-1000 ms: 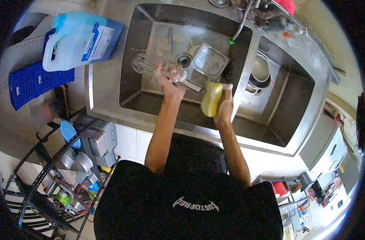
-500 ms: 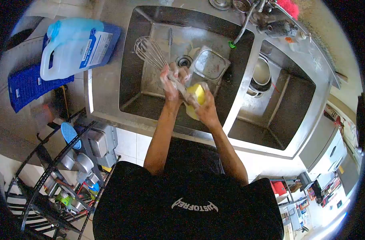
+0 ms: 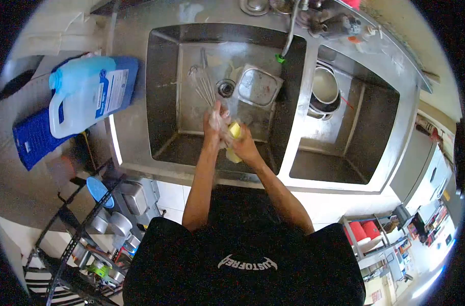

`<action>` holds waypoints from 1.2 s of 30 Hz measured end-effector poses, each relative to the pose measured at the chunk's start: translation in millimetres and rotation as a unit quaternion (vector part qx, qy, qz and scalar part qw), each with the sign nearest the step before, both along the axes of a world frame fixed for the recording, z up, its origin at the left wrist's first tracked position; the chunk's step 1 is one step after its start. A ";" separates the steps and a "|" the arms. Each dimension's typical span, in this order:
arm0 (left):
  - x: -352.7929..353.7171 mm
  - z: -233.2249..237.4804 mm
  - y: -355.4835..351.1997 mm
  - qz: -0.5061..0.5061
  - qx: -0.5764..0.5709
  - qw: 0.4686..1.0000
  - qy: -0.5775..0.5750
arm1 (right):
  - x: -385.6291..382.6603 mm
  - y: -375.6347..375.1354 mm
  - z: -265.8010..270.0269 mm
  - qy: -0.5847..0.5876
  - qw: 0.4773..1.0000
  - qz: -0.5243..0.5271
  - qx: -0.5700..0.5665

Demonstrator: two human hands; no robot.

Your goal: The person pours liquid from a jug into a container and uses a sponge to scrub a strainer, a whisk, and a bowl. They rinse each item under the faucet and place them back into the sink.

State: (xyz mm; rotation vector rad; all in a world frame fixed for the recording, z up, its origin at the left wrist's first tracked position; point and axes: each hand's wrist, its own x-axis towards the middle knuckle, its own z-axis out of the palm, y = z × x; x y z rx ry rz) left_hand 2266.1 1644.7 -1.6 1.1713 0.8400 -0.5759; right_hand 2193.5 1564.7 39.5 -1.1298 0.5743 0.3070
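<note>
My left hand (image 3: 212, 125) is closed round a wire whisk (image 3: 205, 87), whose wire loops point up and away over the sink basin. In my right hand (image 3: 246, 148) a yellow sponge (image 3: 235, 130) is gripped and pressed against the whisk's handle end. Some yellow also shows below my fingers. Motion blurs both hands, and the handle is mostly hidden between them. Just beyond lies a rectangular metal pan (image 3: 259, 86), beside the drain (image 3: 226, 88). A thin utensil (image 3: 204, 58) rests on the basin floor behind the whisk.
To the right, a second basin holds stacked pots (image 3: 325, 86). A hose with a green tip (image 3: 280, 58) hangs over the divider. A large blue-and-white jug (image 3: 84, 94) stands at the left by a blue cloth (image 3: 41, 132). A black rack (image 3: 64, 245) with pans is lower left.
The view has shifted slightly. Both hands are closer together, with the sponge nearer my left hand. The whisk has tilted more upright and its loops are blurred.
</note>
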 end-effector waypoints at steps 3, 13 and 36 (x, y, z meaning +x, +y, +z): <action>-8.4 -11.7 -5.7 0.036 -0.052 0.998 0.015 | -33.0 8.5 -63.3 0.006 0.997 0.008 -0.074; -17.6 -3.1 -30.3 -0.022 -0.071 0.997 -0.027 | -31.1 -25.9 -8.5 0.039 0.989 0.060 -0.131; -50.3 33.9 24.8 -0.372 0.071 0.913 -0.150 | 53.6 -73.0 15.3 -0.332 0.716 0.348 -0.506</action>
